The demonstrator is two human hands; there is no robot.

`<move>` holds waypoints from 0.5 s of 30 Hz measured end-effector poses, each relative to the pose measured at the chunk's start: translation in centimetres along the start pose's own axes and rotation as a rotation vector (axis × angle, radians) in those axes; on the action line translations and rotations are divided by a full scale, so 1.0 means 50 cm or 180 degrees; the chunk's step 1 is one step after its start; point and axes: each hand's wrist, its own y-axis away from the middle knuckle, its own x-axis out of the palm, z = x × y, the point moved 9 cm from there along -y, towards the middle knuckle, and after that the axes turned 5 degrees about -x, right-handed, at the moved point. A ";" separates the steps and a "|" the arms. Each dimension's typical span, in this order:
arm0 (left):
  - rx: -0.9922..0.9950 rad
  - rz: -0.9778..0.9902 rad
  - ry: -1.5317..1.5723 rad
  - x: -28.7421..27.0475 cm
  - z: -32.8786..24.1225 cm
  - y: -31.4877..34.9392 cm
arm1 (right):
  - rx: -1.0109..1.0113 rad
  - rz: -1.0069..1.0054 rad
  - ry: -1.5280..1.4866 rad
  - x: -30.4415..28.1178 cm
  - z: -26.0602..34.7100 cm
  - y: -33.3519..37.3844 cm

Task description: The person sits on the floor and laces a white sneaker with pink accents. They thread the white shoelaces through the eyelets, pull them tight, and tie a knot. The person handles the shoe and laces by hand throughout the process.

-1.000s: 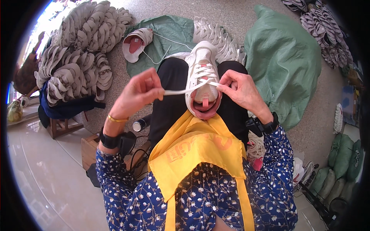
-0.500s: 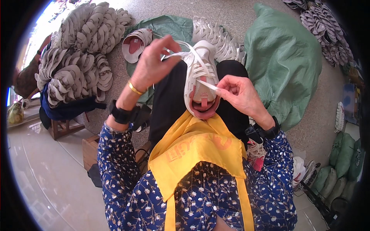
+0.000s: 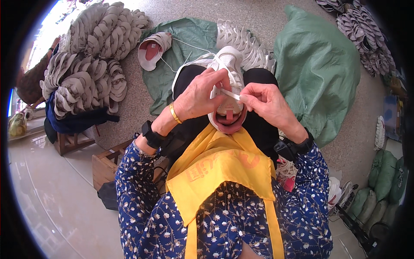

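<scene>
A white sneaker [image 3: 229, 58] with a pink lining rests between my knees, its toe pointing away from me and its heel opening towards me. My right hand [image 3: 269, 105] pinches the flat white shoelace [image 3: 230, 93] between thumb and fingers over the shoe's tongue. My left hand [image 3: 200, 96] is curled over the left eyelet side of the shoe, its thumb and fingers closing round the other part of that lace. The left fingertips partly cover the lacing. A long loose stretch of lace loops to the left beyond my left hand.
Another white sneaker [image 3: 153, 49] lies on a green sheet [image 3: 159, 88] at the far left. Stacked white shoe uppers [image 3: 243, 43] stand beyond my knees. A bulging green sack [image 3: 317, 77] is at right, piles of grey-white shoe pieces [image 3: 86, 69] at left. A wooden box [image 3: 103, 168] sits low left.
My left hand has come down and right, from above the shoe's left side to the lace by my right hand. The loose lace it was near now hangs in a loop at left.
</scene>
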 end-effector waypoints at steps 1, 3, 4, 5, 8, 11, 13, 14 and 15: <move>0.0028 0.0013 0.0012 0.002 0.004 -0.001 | 0.0046 0.0043 -0.0028 0.001 0.004 0.001; 0.0101 0.0066 -0.0057 0.006 0.005 -0.002 | 0.0144 0.0117 -0.0080 -0.001 0.005 0.005; 0.0146 0.0105 -0.0138 0.008 0.004 -0.002 | 0.0047 0.0134 -0.0040 -0.004 0.006 0.007; 0.0192 0.0144 -0.0220 0.010 0.002 -0.001 | -0.0051 0.0149 0.0000 -0.007 0.002 0.009; 0.0040 0.0282 0.0024 0.010 -0.003 -0.001 | -0.0029 0.0173 0.0259 -0.025 0.011 0.027; -0.0169 0.0362 0.0168 0.001 -0.014 -0.002 | 0.0147 0.0140 0.0458 -0.048 0.026 0.055; -0.0465 0.0341 0.0444 -0.007 0.006 0.002 | 0.0228 0.0173 0.0488 -0.067 0.013 0.074; -0.0614 0.0329 0.0582 -0.010 0.015 0.005 | 0.0388 0.0164 0.0431 -0.076 0.011 0.086; -0.0821 0.0342 0.0574 -0.011 0.024 0.009 | 0.0554 0.0154 0.0373 -0.080 0.019 0.099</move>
